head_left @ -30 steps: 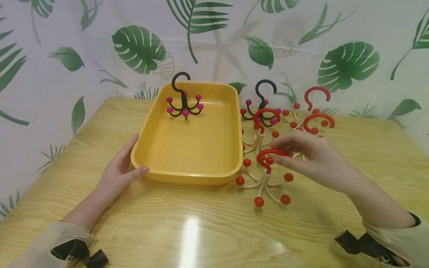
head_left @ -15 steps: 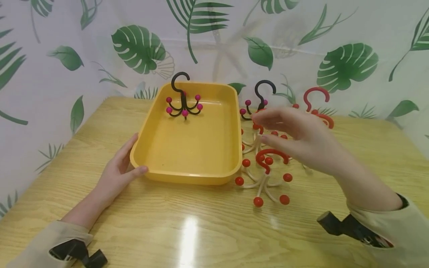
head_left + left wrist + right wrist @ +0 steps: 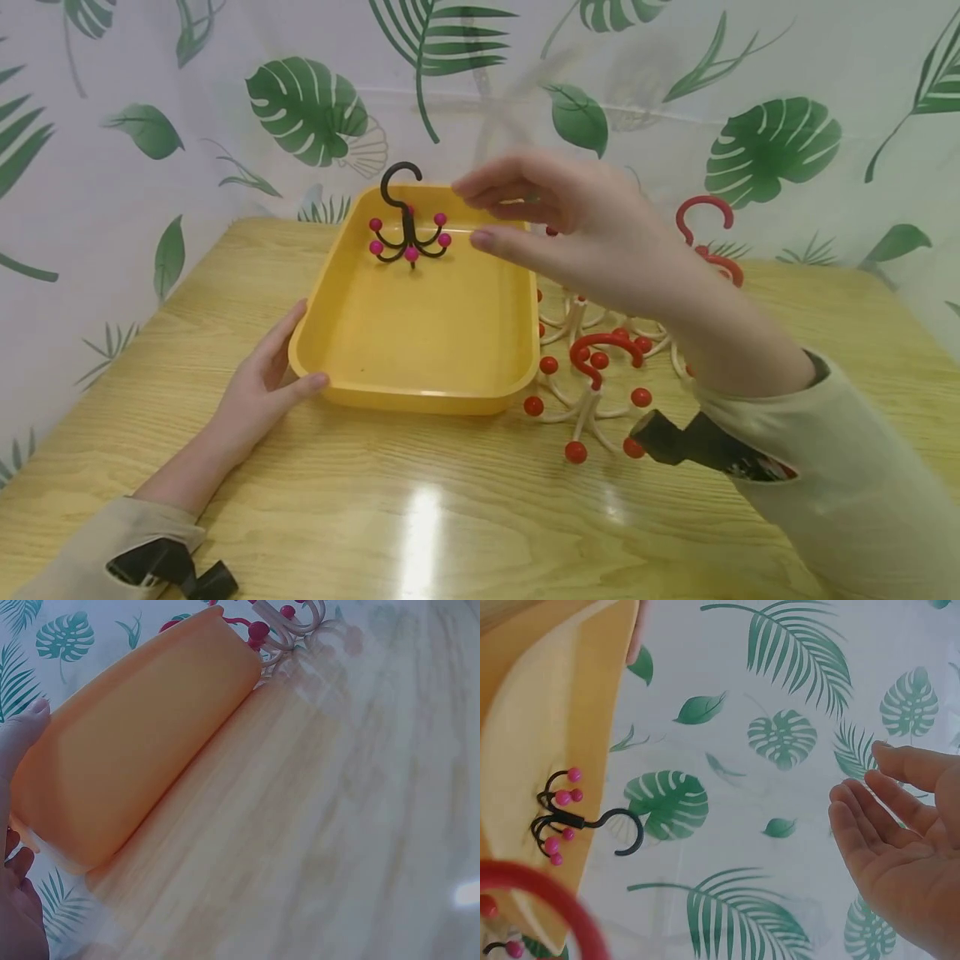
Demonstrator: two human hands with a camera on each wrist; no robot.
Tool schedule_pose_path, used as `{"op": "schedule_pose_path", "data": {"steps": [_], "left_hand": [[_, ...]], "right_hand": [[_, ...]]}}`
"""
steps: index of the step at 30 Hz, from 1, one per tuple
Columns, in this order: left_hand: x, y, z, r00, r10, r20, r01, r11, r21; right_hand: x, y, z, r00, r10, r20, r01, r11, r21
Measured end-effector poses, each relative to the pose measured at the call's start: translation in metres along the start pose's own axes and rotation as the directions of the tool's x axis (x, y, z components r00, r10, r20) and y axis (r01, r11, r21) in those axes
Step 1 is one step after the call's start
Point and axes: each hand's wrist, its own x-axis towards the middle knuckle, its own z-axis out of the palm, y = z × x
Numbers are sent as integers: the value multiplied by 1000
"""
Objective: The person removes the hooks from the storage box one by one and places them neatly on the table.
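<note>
My left hand (image 3: 258, 387) grips the near left corner of a yellow tray (image 3: 427, 393), thumb on the rim and fingers along the outer side. A black multi-arm hook hanger (image 3: 409, 227) with pink ball tips stands inside the tray near its far end. Over the tray's right edge hovers my right hand (image 3: 585, 229), fingers apart from the thumb and nothing between them. It points toward that black hanger. In the right wrist view the hand (image 3: 904, 832) is seen empty against the wall. The left wrist view has the left thumb (image 3: 26, 727) at the rim.
Right of the tray, several white hangers with red hooks and balls stand on the wooden table (image 3: 315, 517); the nearest hanger (image 3: 595, 400) is close to the tray corner. The right hand mostly hides another black hanger. A leaf-patterned wall covering (image 3: 225, 125) rises behind.
My right hand has let go of the nearest hanger's red hook, risen and moved left and away from me to the tray's right side. My left hand stays on the tray.
</note>
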Motion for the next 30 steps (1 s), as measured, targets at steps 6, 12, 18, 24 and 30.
{"op": "schedule_pose_path", "data": {"steps": [6,12,18,24,30], "left_hand": [[1,-1,0,1000,17,2,-17,1000,0],[1,-1,0,1000,22,4,-22,1000,2],[1,-1,1,1000,21,7,-21,1000,7],[1,0,1,1000,25,0,-25,1000,2],[1,1,1,1000,22,-1,-22,1000,0]], "right_hand": [[31,-10,9,999,43,25,-40,996,-81],[68,-10,20,990,135,48,-130,987,-99],[100,-2,31,962,271,29,-256,937,-239],[132,25,36,935,353,42,-315,876,-365],[148,52,47,907,422,12,-403,873,-275]]}}
